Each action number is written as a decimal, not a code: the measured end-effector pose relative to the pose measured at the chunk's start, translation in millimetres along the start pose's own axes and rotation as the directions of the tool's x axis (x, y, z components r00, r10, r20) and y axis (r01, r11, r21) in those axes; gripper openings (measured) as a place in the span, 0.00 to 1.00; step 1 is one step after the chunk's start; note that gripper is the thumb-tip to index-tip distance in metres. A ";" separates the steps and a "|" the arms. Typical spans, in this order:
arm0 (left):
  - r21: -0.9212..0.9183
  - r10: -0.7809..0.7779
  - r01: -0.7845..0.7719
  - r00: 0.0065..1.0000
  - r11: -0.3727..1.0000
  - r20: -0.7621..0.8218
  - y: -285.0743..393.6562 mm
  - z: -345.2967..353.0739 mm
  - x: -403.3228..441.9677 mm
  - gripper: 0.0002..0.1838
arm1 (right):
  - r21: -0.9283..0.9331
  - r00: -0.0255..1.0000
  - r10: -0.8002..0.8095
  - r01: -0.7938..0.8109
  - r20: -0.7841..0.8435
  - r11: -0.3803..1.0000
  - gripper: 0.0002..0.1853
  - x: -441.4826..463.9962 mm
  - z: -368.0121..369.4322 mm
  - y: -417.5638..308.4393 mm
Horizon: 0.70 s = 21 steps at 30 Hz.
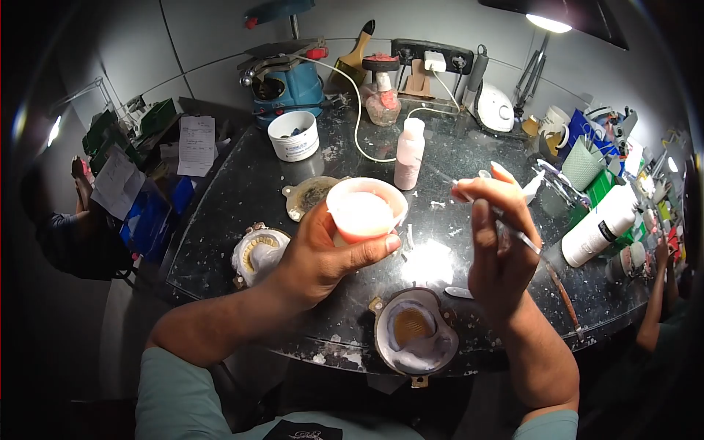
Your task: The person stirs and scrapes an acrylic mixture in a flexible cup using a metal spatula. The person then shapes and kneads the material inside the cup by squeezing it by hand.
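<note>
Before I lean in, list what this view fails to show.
In the head view:
Cup: outer left side, behind the left hand.
Thin tool: middle stretch, behind the right hand.
Printed sheet: writing too small to read.
White tub: contents too small and dark to name.
Co-worker at right: body partly lost in the dark edge.

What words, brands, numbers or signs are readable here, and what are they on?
Nothing can be read; all are too small or blurred:
Round white plastic tub: blue print.
White plastic bottle with black label: pale lettering.
Long white paper sheet: dark lines.
Black shirt patch: pale mark.
</note>
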State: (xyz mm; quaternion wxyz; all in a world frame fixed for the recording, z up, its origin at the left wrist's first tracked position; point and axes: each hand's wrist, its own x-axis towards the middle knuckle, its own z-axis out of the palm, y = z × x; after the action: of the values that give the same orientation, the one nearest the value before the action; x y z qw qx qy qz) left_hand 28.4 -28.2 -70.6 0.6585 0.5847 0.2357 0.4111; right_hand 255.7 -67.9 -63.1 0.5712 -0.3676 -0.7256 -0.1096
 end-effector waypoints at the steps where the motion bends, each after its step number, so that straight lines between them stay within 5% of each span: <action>1: -0.018 -0.003 0.003 1.000 1.000 -0.001 0.5 -0.3 -0.3 0.26 | 0.106 0.991 0.122 -0.116 -0.051 0.988 0.08 -1.6 3.2 -1.2; 3: -0.063 0.050 -0.047 0.998 0.997 0.040 1.9 -1.9 3.2 0.28 | 0.257 0.953 0.296 -0.273 -0.056 0.927 0.12 -4.5 7.7 0.7; 7: -0.190 0.064 -0.045 0.993 0.981 0.099 6.6 0.7 4.1 0.32 | 0.369 0.919 0.393 -0.377 0.034 0.850 0.14 -9.4 11.9 0.3; 11: -0.268 0.086 -0.056 0.991 0.962 0.104 5.9 -1.8 4.1 0.36 | 0.292 0.948 0.311 -0.317 0.066 0.902 0.12 -8.3 14.8 -2.0; 14: -0.280 0.171 -0.175 0.985 0.944 -0.040 1.3 -0.6 6.1 0.37 | 0.175 0.940 0.322 -0.337 0.110 0.925 0.11 -9.2 7.8 1.4; 16: -0.202 0.191 -0.200 0.979 0.959 -0.064 3.6 -2.5 6.6 0.36 | 0.375 0.885 0.463 -0.443 0.042 0.814 0.14 -8.6 9.8 -4.1; 21: -0.001 0.184 -0.184 0.983 0.983 0.023 -0.9 -4.3 3.2 0.34 | 0.453 0.923 0.384 -0.345 0.006 0.822 0.13 -7.5 9.0 1.0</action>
State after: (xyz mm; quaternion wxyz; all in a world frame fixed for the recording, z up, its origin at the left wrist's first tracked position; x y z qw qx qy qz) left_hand 27.0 -23.0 -71.7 0.6199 0.6090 0.1735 0.4634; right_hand 250.2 -65.1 -73.1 0.6808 -0.3538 -0.6223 0.1551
